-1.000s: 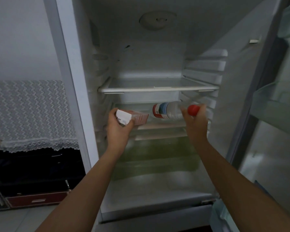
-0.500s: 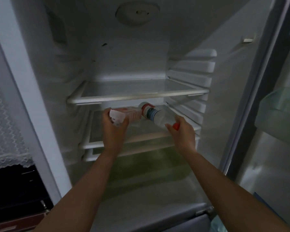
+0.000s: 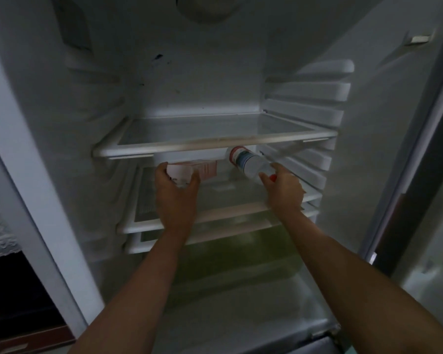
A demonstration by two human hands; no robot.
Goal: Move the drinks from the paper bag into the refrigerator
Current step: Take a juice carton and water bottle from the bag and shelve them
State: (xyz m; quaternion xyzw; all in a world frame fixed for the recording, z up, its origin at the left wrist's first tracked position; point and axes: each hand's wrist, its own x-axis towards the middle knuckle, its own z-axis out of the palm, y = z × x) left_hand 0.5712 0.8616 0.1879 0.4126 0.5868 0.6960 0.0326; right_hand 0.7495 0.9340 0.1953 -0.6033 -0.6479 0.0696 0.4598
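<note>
Pink and white, the drink carton (image 3: 189, 171) lies on its side under the upper shelf (image 3: 215, 144), its near end wrapped by the fingers of the left hand (image 3: 177, 190). To its right the clear bottle (image 3: 248, 162) is tilted, base toward the back, and the right hand (image 3: 284, 187) grips its neck by the red cap (image 3: 273, 177). Both drinks are inside the refrigerator (image 3: 368, 123), over the middle shelf (image 3: 228, 213), but neither is released yet. No other drink shows on the shelves; the paper bag is out of view, so what remains cannot be judged.
</note>
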